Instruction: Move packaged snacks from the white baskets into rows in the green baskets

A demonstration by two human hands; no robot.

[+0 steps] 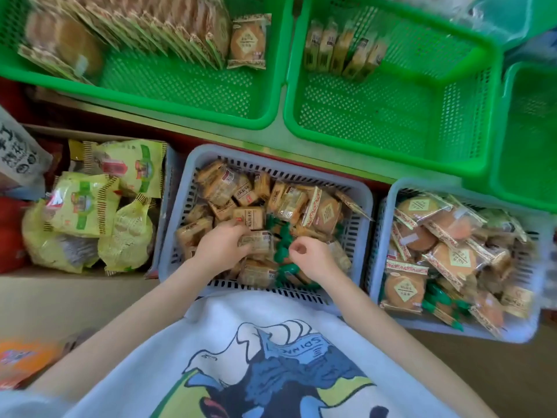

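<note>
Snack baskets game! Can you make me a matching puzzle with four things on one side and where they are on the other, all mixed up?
Things:
1. left hand
2. round cakes
3. yellow-green bags
4. short row of five packets

Places:
A. in the cardboard box on the left
B. upright in the right green basket
C. on a packet in the middle white basket
D. piled in the right white basket

Pairs: 1-C, 2-D, 3-A, 4-B
</note>
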